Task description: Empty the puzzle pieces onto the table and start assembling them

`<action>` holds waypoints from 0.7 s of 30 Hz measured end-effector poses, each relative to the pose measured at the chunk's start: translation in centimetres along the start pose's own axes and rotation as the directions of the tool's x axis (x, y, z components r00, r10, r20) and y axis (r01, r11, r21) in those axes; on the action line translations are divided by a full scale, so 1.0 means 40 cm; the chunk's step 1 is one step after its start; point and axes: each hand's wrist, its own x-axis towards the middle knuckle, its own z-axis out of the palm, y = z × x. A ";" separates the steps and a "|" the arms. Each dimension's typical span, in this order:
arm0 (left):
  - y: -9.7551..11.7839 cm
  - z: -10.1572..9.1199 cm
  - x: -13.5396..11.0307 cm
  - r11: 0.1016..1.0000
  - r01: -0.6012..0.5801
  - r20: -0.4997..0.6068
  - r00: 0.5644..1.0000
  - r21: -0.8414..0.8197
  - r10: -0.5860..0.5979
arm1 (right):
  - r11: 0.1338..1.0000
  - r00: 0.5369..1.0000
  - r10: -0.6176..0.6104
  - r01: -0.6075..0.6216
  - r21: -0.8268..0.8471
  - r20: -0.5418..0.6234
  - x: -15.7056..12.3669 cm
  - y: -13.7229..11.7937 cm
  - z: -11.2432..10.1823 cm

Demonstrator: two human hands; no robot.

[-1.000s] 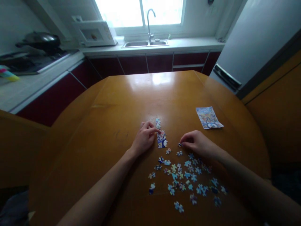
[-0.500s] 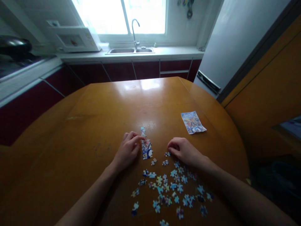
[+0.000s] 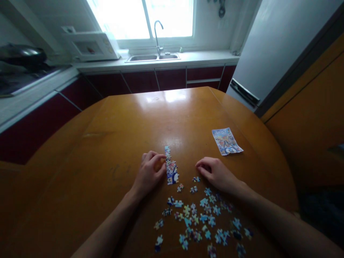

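My left hand [image 3: 151, 169] rests on the table at the left edge of a narrow joined strip of jigsaw puzzle [image 3: 172, 172]. Its index finger and thumb are apart, their tips at the strip's edge, with nothing held between them. The strip is wider at its near end, where a blue and white figure shows. To the right, my right hand [image 3: 215, 172] lies with curled fingers drawn together, and no piece shows in them. Just below its fingertips is a loose puzzle piece [image 3: 196, 179], apart from the hand. Another loose piece [image 3: 180, 187] sits close to the strip's near end.
Many loose puzzle pieces [image 3: 204, 218] are scattered between my forearms. A creased picture sheet [image 3: 227, 141] lies to the right on the wooden table [image 3: 129, 122]. Beyond the table are a counter with a sink [image 3: 153, 57], a microwave [image 3: 91, 46] and a fridge [image 3: 282, 46].
My left thumb has come up to the strip's edge, and the index finger has drawn back slightly from over it. My right fingertips have shifted slightly away from the loose piece. The view has swung slightly.
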 end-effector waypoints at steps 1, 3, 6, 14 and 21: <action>0.001 0.000 0.000 1.000 -0.004 0.006 1.000 -0.002 0.004 | 1.000 1.000 0.000 0.000 -0.002 0.001 0.000 0.000 0.000; 0.003 -0.002 0.000 1.000 -0.019 0.013 1.000 -0.008 0.019 | 1.000 1.000 -0.002 0.002 -0.010 0.005 0.000 0.000 0.000; 0.008 -0.006 0.000 0.999 -0.043 0.019 0.999 -0.019 0.044 | 1.000 1.000 0.000 0.001 -0.016 0.014 0.000 0.001 0.000; 0.004 -0.009 -0.001 0.995 -0.089 0.043 0.995 -0.045 0.091 | 1.000 0.999 -0.010 0.011 -0.021 0.033 0.001 0.007 0.000; 0.001 -0.006 0.000 0.995 -0.087 0.044 0.995 -0.059 0.089 | 0.999 0.999 -0.032 0.033 -0.020 0.035 0.003 0.010 0.002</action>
